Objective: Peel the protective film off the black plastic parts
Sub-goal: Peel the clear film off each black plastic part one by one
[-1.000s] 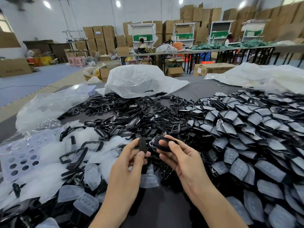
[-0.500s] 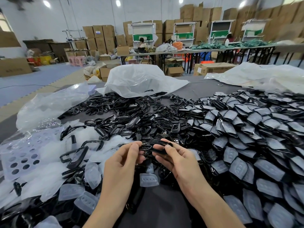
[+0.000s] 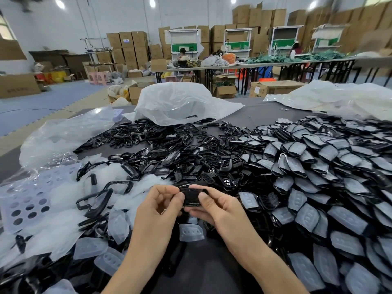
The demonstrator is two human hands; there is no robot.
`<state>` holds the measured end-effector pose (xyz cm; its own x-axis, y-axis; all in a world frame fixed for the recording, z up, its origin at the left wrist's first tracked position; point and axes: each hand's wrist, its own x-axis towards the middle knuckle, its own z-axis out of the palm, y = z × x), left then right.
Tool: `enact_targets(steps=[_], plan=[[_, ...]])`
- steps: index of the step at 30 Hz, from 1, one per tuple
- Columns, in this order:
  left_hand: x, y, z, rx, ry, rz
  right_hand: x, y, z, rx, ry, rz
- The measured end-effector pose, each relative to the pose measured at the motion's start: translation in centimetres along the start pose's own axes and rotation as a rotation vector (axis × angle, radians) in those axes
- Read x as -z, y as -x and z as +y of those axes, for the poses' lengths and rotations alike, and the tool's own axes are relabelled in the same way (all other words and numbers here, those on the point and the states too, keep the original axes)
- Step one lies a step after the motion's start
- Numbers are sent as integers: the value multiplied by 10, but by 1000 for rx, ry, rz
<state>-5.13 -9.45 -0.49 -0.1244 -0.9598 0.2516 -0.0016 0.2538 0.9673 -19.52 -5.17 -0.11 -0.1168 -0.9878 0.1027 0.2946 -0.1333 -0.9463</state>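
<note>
Fingers on both my hands are pinching one small black plastic part (image 3: 191,197), right in the middle of the frame, a bit below center. My left hand (image 3: 158,210) is holding its left edge, with the thumb and the first finger curled onto it. My right hand (image 3: 214,209) is holding the right side, with the thumb pressing on top and the other fingers curling under. The part is sitting up in the air between my hands, above the dark table (image 3: 203,272). I cannot tell if any film is on it, because my fingers are hiding most of it. Just under my hands a see-through film piece (image 3: 191,232) is lying on the table. More film pieces (image 3: 117,227) are lying in the lower left of the frame. On the right side a big pile of covered parts (image 3: 318,181) is spreading out, each one wearing a pale film. In the middle, past my hands, a heap of bare black parts (image 3: 169,151) is shining. A white plastic bag (image 3: 182,102) is sitting at the upper middle, and a clear bag (image 3: 63,136) is lying at the left. A pale sheet with round holes (image 3: 25,205) is lying at the far left edge.
</note>
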Motion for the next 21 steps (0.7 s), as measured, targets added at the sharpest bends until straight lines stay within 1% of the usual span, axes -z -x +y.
enact_targets(steps=[2, 5, 8, 11, 13, 15, 17, 19, 21], plan=[[2, -1, 1, -11, -5, -57, 2, 0, -1, 10, 36, -14], [3, 0, 3, -68, -113, -114, 5, 1, -3, 23, 96, -40], [1, 5, 5, -183, -299, -67, 7, 1, -2, 59, 202, 4], [2, 10, 8, -367, -538, -37, 11, -1, 1, 110, 315, 114], [8, 9, 9, -473, -704, -119, 15, -3, 2, 156, 319, 225], [14, 9, 5, -582, -883, -282, 20, -6, 2, 179, 289, 333], [18, 12, 0, -617, -1032, -410, 24, -7, 2, 178, 260, 400], [18, 14, -4, -615, -1148, -444, 26, -7, 2, 179, 255, 422], [16, 14, -4, -615, -1198, -439, 25, -7, 1, 182, 259, 424]])
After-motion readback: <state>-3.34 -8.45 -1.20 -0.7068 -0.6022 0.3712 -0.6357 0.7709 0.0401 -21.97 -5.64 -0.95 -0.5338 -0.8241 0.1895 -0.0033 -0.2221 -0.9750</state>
